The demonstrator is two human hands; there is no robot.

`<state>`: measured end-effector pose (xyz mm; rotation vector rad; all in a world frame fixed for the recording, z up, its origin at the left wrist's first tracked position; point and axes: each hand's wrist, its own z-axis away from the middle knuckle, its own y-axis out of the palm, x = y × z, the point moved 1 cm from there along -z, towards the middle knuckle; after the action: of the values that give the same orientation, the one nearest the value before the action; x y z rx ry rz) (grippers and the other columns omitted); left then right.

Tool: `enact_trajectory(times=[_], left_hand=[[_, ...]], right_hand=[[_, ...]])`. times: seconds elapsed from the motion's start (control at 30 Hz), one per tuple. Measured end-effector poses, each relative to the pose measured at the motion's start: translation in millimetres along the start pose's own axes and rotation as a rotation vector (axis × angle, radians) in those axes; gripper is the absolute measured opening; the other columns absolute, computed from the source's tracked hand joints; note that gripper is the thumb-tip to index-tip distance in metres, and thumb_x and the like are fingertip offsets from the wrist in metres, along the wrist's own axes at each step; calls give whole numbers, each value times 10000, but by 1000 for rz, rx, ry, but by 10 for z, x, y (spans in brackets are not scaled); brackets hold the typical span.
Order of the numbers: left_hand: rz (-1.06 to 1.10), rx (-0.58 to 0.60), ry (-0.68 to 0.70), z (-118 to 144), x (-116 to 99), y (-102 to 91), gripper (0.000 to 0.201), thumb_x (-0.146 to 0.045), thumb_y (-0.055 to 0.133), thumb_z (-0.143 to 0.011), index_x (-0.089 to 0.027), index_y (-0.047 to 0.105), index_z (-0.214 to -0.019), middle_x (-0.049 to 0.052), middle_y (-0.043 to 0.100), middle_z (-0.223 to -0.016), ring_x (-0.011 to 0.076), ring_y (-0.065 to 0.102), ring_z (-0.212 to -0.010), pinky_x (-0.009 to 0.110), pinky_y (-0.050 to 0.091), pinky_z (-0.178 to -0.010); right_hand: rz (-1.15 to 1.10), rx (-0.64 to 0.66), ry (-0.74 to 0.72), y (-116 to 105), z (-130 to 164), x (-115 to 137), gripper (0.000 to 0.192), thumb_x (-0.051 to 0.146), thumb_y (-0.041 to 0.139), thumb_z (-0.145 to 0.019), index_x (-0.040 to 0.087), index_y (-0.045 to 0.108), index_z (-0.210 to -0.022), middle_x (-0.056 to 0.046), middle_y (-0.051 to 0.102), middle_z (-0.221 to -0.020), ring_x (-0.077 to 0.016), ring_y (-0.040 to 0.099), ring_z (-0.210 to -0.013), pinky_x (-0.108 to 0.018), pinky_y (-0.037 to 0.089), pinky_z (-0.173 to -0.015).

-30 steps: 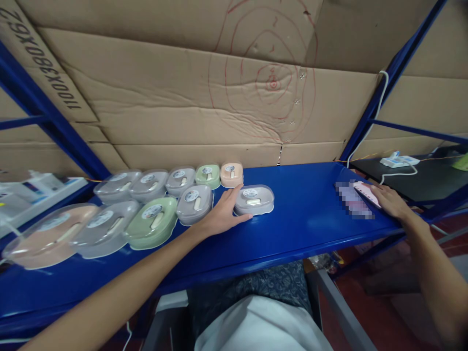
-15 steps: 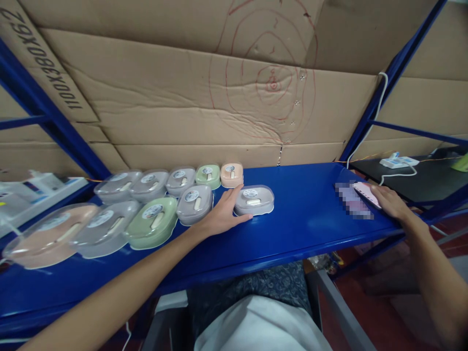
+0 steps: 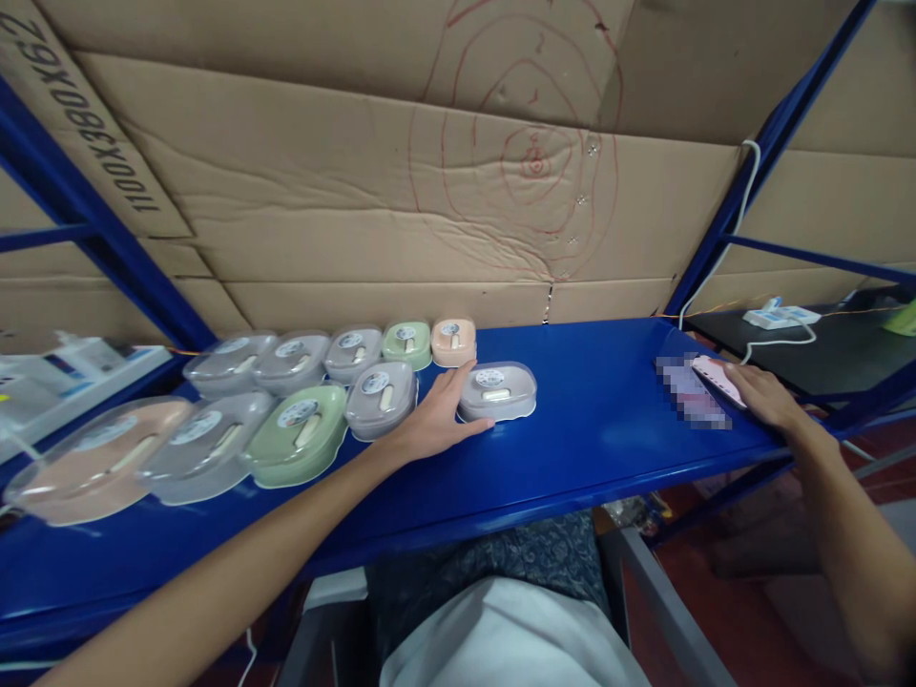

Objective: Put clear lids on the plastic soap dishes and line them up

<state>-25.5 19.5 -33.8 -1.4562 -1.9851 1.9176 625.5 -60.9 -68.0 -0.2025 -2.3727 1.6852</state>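
My left hand (image 3: 440, 420) rests against the left end of a grey lidded box (image 3: 515, 396) with a clear cover, a round label and a pale handle. Its thumb stretches along the near side and the fingers reach the far left corner, spread apart. The box lies flat on the blue table (image 3: 572, 458). At the table's right end, my right hand (image 3: 765, 391) is closed on a pink-faced phone (image 3: 719, 380), which sits tilted; some fingers are hidden. A pixelated flat item (image 3: 691, 396) lies just left of the phone.
Two rows of similar boxes fill the left side, among them a green box (image 3: 301, 434), a large peach box (image 3: 107, 458) and a small peach box (image 3: 454, 342). Cardboard (image 3: 322, 172) stands behind, between blue posts. A power strip (image 3: 780, 317) with a white cable lies right.
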Motion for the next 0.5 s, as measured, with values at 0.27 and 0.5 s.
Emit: enact_trajectory(times=[0.27,0.5], left_hand=[[-4,4,1,1,4,0,975,-569,749,-901,-207,277,-1673,183,371,-1706,392,327,-1601,555,296,-1309],[8,-2,-4,-2,23,11,977,-576,757,-895,-230,282,-1674,175,385,-1699,393,328,-1602,553,304,-1304]], right_hand=[[-3,-3,-1,27,0,-50,733,562,182,-1077,127,687,-1382,-197,711,-1424,-392,639,-1366,-547,479,-1185],[-6,6,-8,14,10,-15,748,550,161,-1071,113,626,-1461,-191,656,-1507,-367,596,-1430,-512,433,-1233]])
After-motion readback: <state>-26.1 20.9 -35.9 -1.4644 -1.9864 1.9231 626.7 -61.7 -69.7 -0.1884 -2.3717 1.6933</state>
